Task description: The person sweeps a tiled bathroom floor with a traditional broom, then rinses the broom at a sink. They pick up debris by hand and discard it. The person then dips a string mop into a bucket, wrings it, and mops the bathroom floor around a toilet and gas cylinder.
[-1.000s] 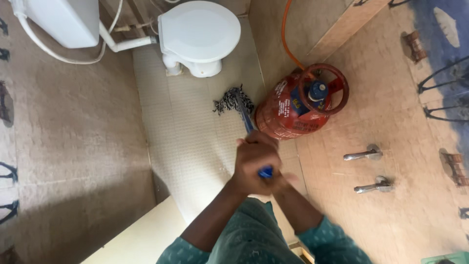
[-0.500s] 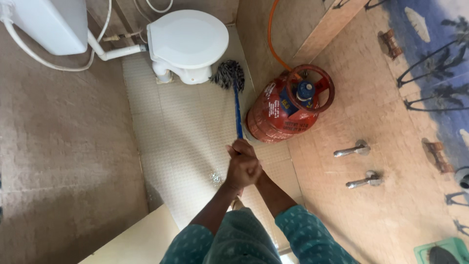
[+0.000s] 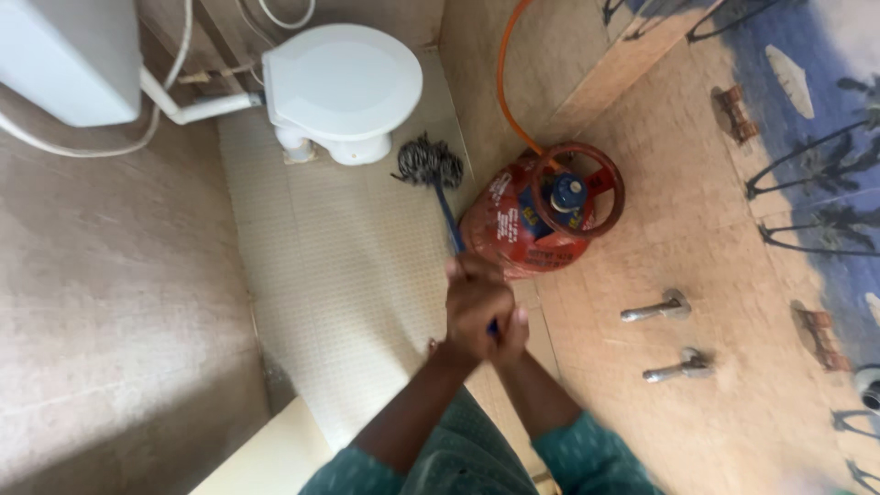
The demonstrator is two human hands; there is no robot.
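Note:
Both of my hands grip a blue mop handle [image 3: 448, 220]. My left hand [image 3: 472, 302] wraps the handle on top, and my right hand [image 3: 510, 337] clasps it just below and behind. The black-and-white string mop head [image 3: 426, 163] rests on the pale tiled floor [image 3: 339, 266], between the white toilet [image 3: 341, 90] and a red gas cylinder [image 3: 532, 220]. The handle passes close beside the cylinder's left side.
A white cistern [image 3: 64, 60] with a pipe hangs on the left wall. An orange hose [image 3: 504, 82] runs from the cylinder up the right wall. Two metal taps [image 3: 655, 309] [image 3: 678, 367] stick out of the tiled right wall. A cream door edge [image 3: 266, 454] is at the bottom left.
The mop head has been pulled back from the toilet base toward me, after being pushed out to it. My hands have drawn in and risen along the handle.

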